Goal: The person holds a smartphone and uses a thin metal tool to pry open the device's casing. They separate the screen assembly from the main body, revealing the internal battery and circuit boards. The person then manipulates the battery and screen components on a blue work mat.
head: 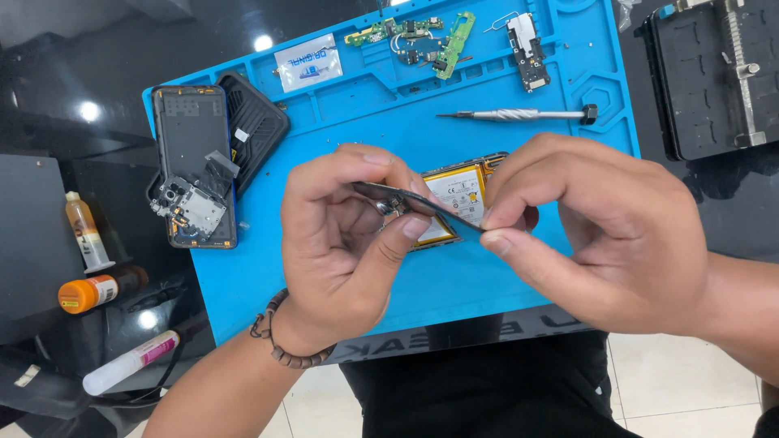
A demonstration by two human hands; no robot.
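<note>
While my left hand (341,243) and right hand (584,235) pinch a phone (434,207) edge-on over the mat's (389,105) middle, fingers clamped, I judge disassembly midway; next needs careful prying.

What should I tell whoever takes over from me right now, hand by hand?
Left hand: pinching one end of a thin dark part above the blue mat.
Right hand: pinching its other end.
Opened phone with battery: flat on the mat beneath the hands.
Done: back shell off at left; circuit boards along the top edge; screwdriver set down.
Left: the thin part is not yet set down.
</note>
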